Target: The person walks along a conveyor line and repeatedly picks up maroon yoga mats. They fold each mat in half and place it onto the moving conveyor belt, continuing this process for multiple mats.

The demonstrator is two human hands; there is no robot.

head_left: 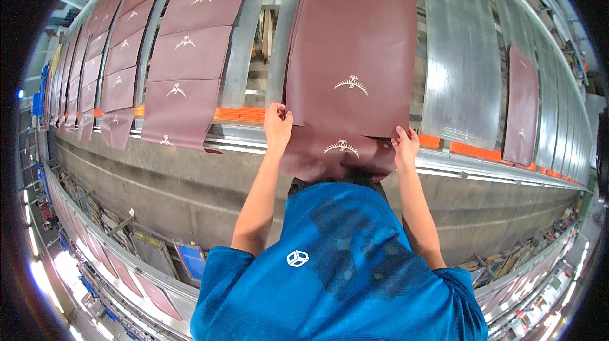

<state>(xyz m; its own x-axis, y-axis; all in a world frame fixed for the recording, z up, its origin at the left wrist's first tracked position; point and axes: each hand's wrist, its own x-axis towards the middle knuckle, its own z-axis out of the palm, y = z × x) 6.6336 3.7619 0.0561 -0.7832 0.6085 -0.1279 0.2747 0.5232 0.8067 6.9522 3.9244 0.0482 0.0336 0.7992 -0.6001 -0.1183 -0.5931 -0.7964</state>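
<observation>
In front of me lies a maroon sheet with rounded far corners and a white winged emblem near its near edge. My left hand pinches its near left corner between curled fingers. At the near right corner, my right hand grips the same sheet. Beneath it, a second maroon sheet with a like emblem shows, bending down over the table's front edge against my body. More sheet edges peek out along the left side, so several seem stacked there.
Long rows of overlapping maroon sheets cover the slatted metal table to the left, some drooping over its front edge. Right of me are bare metal plates and another maroon sheet. An orange strip runs along the edge; behind me stretches a concrete aisle.
</observation>
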